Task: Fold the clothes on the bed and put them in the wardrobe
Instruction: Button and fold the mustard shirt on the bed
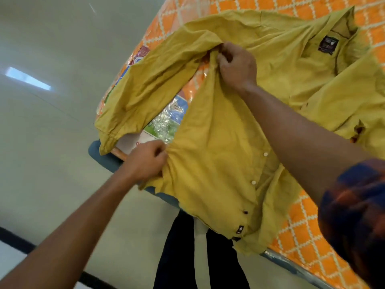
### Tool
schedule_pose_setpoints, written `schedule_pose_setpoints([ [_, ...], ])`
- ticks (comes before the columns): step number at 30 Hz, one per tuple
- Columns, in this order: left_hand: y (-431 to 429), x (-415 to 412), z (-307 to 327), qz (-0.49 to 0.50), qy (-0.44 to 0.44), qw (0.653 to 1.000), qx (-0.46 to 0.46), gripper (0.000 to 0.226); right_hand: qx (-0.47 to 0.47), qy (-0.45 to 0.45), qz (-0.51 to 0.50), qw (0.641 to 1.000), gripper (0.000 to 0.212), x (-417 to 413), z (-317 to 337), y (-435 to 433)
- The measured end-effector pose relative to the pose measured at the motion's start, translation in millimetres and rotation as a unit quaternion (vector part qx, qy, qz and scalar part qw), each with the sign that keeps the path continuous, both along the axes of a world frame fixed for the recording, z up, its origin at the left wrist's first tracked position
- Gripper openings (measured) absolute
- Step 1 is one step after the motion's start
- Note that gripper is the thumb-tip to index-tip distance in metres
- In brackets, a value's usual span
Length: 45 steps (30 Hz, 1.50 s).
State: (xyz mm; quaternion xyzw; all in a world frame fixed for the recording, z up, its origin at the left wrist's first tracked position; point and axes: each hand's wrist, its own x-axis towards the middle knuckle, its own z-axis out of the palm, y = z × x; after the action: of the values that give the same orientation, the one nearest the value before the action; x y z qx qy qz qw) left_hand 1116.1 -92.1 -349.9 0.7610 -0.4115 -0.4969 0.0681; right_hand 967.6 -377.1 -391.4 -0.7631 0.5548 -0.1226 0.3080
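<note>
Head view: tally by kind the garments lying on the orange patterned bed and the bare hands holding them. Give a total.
Mustard-yellow long-sleeved button-up shirt: 1
Bare hands pinching its fabric: 2, the left hand at the side edge and the right hand near the sleeve seam
Total: 3

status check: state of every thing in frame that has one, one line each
mustard shirt: unfolded, spread on the mattress, neck label showing
sleeve: stretched out toward the bed corner, cuff over the edge
left hand: pinches the shirt's side edge near the hem
right hand: pinches the fabric at the underarm
mattress: partly covered by the shirt
plastic wrap: crinkled, on the mattress corner
</note>
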Motion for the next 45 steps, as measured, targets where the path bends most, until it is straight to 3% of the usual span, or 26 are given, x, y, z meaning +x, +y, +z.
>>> schedule_pose_setpoints([
  [3, 15.6, 13.4, -9.0, 0.01, -0.088, 0.996, -0.001, 0.024, -0.019, -0.013, -0.007, 1.0, 0.052, -35.5, -7.9, 68.3],
  [7, 20.2, -8.0, -2.9, 0.059, -0.157, 0.985, -0.031, 0.031, -0.028, 0.036, -0.104, 0.994, 0.05, -99.9, 3.7, 201.5],
  [9, 26.5, -14.8, 0.3, 0.024, -0.176, 0.984, -0.012, 0.039, 0.021, 0.054, -0.179, 0.982, 0.055, -133.2, 15.9, 259.5],
  [12, 44.3, -18.7, -1.8, -0.07, -0.175, 0.982, 0.015, 0.034, 0.169, 0.031, -0.261, 0.95, 0.07, -166.7, 35.1, 316.9],
  [15, 58.1, -10.5, 3.0, 0.042, -0.096, 0.994, -0.026, 0.028, 0.257, 0.071, -0.232, 0.936, 0.085, -175.6, 46.1, 340.9],
  [17, 68.1, 0.5, 8.4, 0.112, -0.099, 0.987, -0.052, 0.024, 0.29, 0.07, -0.211, 0.931, 0.079, -177.4, 43.9, 346.0],
  [21, 84.5, 7.5, 12.4, 0.205, -0.093, 0.971, -0.079, 0.018, 0.333, -0.115, -0.305, 0.885, 0.042, -181.4, 39.1, 342.7],
  [23, 89.5, -0.2, 12.6, 0.143, -0.127, 0.974, -0.119, 0.02, 0.308, -0.151, -0.3, 0.89, 0.033, -185.9, 40.3, 343.0],
  [27, 100.6, -25.0, 3.6, -0.129, -0.214, 0.956, -0.153, 0.069, 0.223, -0.136, -0.274, 0.926, 0.031, -199.4, 35.1, 344.4],
  [29, 104.4, -33.8, -4.2, -0.162, -0.27, 0.939, -0.139, 0.064, 0.222, -0.139, -0.274, 0.925, 0.028, -200.9, 31.1, 340.9],
  [32, 106.3, -36.7, -10.5, -0.075, -0.298, 0.929, -0.207, 0.029, 0.228, -0.15, -0.265, 0.925, 0.023, -199.9, 27.1, 335.9],
  [35, 104.7, -28.0, -5.0, 0.093, -0.214, 0.944, -0.235, 0.019, 0.247, -0.158, -0.252, 0.922, 0.019, -199.7, 23.0, 334.6],
  [37, 105.7, -18.8, 4.4, 0.166, -0.174, 0.951, -0.197, 0.021, 0.245, -0.157, -0.241, 0.926, 0.017, -203.2, 23.0, 338.0],
  [41, 128.0, -1.3, 13.6, 0.201, -0.177, 0.958, -0.107, 0.023, 0.21, -0.144, -0.185, 0.949, 0.018, -209.3, 32.6, 355.0],
  [45, 143.4, 1.1, -6.9, 0.293, -0.135, 0.946, 0.034, 0.019, 0.24, -0.06, -0.07, 0.966, 0.031, -209.1, 35.0, 375.1],
])
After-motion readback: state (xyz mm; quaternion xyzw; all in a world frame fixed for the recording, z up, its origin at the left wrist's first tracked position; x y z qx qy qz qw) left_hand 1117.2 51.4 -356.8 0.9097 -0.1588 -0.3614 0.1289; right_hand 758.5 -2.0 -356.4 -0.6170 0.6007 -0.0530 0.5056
